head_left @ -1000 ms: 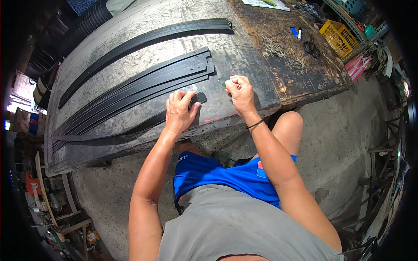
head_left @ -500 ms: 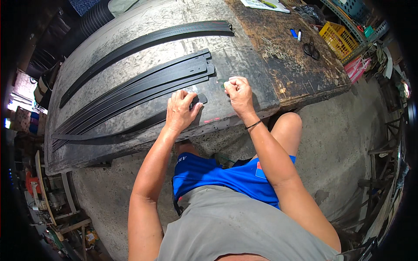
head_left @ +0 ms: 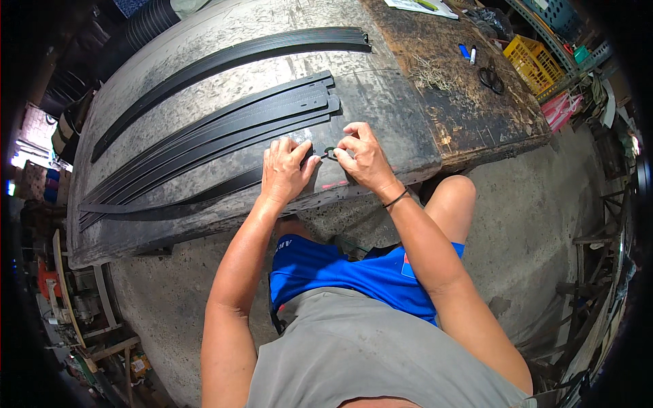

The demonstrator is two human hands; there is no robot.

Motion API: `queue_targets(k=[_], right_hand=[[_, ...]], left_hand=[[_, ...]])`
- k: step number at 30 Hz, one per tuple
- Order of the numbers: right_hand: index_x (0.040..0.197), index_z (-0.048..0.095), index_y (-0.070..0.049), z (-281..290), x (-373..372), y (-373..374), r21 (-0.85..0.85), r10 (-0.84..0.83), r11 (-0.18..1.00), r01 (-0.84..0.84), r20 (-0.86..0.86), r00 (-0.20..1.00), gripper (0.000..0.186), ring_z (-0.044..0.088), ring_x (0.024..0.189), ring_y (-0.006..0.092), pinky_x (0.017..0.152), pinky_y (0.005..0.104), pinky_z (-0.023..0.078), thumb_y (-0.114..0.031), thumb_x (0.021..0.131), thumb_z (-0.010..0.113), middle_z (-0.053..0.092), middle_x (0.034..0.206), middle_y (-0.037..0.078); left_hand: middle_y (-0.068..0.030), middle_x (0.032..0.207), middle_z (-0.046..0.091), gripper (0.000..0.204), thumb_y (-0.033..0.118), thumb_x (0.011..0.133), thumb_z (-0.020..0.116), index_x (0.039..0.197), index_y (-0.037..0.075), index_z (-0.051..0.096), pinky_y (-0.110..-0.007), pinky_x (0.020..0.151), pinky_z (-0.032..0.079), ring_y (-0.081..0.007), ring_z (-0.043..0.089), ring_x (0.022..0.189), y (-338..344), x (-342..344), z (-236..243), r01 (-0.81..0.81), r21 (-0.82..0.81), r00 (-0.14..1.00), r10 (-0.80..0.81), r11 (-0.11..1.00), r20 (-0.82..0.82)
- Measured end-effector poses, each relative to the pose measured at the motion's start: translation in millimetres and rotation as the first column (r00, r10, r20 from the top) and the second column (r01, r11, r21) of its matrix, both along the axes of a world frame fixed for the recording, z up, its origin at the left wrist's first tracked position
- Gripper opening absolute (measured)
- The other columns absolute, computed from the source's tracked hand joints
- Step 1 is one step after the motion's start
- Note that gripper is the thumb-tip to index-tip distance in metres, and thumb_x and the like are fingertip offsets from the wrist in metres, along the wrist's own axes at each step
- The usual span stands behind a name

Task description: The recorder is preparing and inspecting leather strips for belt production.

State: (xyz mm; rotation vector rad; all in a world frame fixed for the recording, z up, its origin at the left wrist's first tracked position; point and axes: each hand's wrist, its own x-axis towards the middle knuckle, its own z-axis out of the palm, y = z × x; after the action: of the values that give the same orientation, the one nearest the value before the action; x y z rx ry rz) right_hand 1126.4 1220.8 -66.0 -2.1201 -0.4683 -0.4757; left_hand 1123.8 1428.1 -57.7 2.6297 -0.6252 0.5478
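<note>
My left hand [head_left: 283,170] is closed near the table's front edge, thumb and fingers pinching the right end of a long flat black strap [head_left: 238,183]. The strap runs left from under the hand and curves across the ends of other black straps. Close on the right, my right hand [head_left: 364,158] pinches a small dark ring-shaped piece [head_left: 330,154] between thumb and fingers. That piece meets the strap's end at my left fingertips; the fingers partly hide how they join. A fanned pile of flat black straps [head_left: 258,119] lies just beyond my left hand.
A second bundle of black straps [head_left: 231,62] lies farther back on the worn grey table [head_left: 381,102]. On the brown board [head_left: 462,102] at right are black scissors [head_left: 490,80], a blue marker [head_left: 464,52], loose thread scraps [head_left: 435,75] and papers [head_left: 445,9]. A yellow crate [head_left: 532,64] stands beyond.
My right hand has moved left and a little nearer, bringing the small ring-shaped piece to the strap's end. My left hand has stayed nearly in place on the strap.
</note>
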Motion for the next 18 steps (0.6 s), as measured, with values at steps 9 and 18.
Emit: queue_targets(k=[9,18], right_hand=[[0.083,0.067,-0.002,-1.3,0.2,-0.2,-0.031,0.007,1.0,-0.006,0.009,1.0,0.012,0.056,0.106,0.0345,0.09,0.0416,0.049,-0.013,0.078,0.07,0.056,0.111,0.017],[0.084,0.068,-0.002,1.0,1.0,-1.8,-0.001,-0.007,1.0,0.007,0.002,1.0,0.012,0.058,0.102,0.0315,0.088,0.0388,0.05,-0.013,0.079,0.071,0.055,0.111,0.016]], left_hand=[[-0.0071,0.093,0.057,0.034,0.03,0.08,0.075,0.107,0.011,0.069,-0.041,0.076,0.041,-0.0267,0.054,0.092,0.1,0.8,-3.5,0.0,-0.001,1.0,0.0,1.0,0.011],[-0.0062,0.094,0.058,0.032,0.03,0.08,0.075,0.106,0.012,0.069,-0.041,0.076,0.042,-0.0266,0.054,0.093,-0.6,0.0,-0.8,-0.005,0.006,1.0,0.005,1.0,0.014]])
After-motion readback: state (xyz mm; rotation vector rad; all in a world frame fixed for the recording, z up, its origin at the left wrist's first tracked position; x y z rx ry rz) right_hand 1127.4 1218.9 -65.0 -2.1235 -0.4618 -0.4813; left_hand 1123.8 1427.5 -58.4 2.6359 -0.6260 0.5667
